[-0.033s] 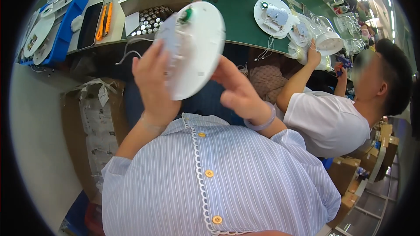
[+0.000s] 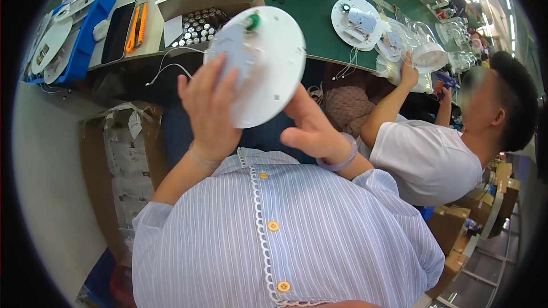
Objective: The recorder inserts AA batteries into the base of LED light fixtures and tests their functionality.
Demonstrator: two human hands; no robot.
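Observation:
Tilted above my lap is a round white plate (image 2: 274,74) with a green round part (image 2: 252,21) near its upper edge and a grey cover on its left side. My left hand (image 2: 212,100) holds the plate at the left, its fingers closed over the grey cover. At the lower right edge, my right hand (image 2: 314,128) supports the plate with its fingers behind it, mostly hidden. The right thumb stands away from the plate. A thin white cable (image 2: 165,67) hangs out to the left.
An open box of battery-like cylinders (image 2: 197,25) stands behind the plate. Leftward lie an orange cutter (image 2: 137,27), a black phone (image 2: 117,33) and a blue bin (image 2: 85,45). A similar plate (image 2: 355,21) lies farther right, near a co-worker (image 2: 428,159). A carton (image 2: 97,165) stands below left.
The plate has turned to show more of its face and shifted slightly right. My left hand has moved with it, and the cable end has swung a little.

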